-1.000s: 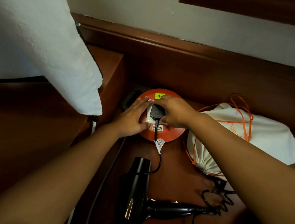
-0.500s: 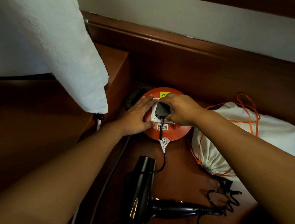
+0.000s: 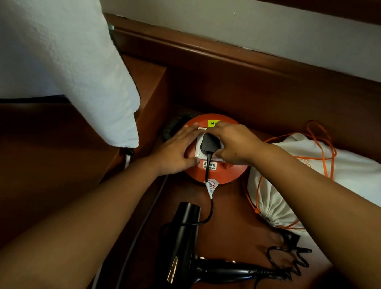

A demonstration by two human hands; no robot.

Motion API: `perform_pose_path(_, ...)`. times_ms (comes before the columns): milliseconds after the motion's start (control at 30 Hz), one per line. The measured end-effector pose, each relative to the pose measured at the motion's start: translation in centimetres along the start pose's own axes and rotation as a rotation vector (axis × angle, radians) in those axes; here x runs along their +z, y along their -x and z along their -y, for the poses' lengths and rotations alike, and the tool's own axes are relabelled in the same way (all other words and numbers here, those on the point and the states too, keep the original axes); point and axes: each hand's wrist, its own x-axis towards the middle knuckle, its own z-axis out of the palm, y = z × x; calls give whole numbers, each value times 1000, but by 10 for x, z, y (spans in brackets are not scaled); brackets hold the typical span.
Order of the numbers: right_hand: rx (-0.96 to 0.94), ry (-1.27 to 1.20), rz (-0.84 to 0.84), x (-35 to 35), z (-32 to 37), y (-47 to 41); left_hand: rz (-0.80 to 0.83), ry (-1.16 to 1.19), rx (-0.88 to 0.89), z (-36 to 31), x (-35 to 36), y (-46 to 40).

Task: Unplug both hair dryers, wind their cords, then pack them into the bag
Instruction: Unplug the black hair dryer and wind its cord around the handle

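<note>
Fingers (image 3: 214,133) of the right hand (image 3: 234,144) pinch a black plug (image 3: 207,144) seated in the orange extension reel (image 3: 219,173), while the flat left hand (image 3: 177,150) braces it. Unplugging appears underway; next, a straight pull. One hair dryer (image 3: 184,250) lies nearby on the desk (image 3: 235,220), beside the drawstring bag (image 3: 318,178).

One head-worn camera looks steeply down and forward from close above the wooden surface (image 3: 228,222), toward the wall (image 3: 199,12) behind; there is no second view.
</note>
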Motion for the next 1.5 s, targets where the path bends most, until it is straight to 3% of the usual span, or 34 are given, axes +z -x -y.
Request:
perform_pose_path(133,4,-30,16,-2,-1,1,4,-7,4,0,0,0)
perform_pose_path(300,12,-277,19,-9,-4,6,13,-27,0,1,1,0)
perform_pose_path(633,162,-523,-163,6,-10,45,-2,-128,-11,-5,2,1)
perform_pose_path(800,356,-604,-335,18,5,93,-176,-212,-148,-26,17,28)
perform_pose_path(933,599,-616,-423,35,19,130,-352,134,-332,-41,43,84)
perform_pose_path(1033,711,-652,-426,50,29,141,-445,168,-482,-50,66,137)
perform_pose_path(1167,795,-634,-406,68,47,150,-437,154,-629,-71,89,187)
perform_pose_path(1300,916,-659,-377,86,61,159,-496,157,-647,-82,98,206)
perform_pose_path(1500,1058,-745,-322,96,74,167,-356,154,-709,-91,105,216)
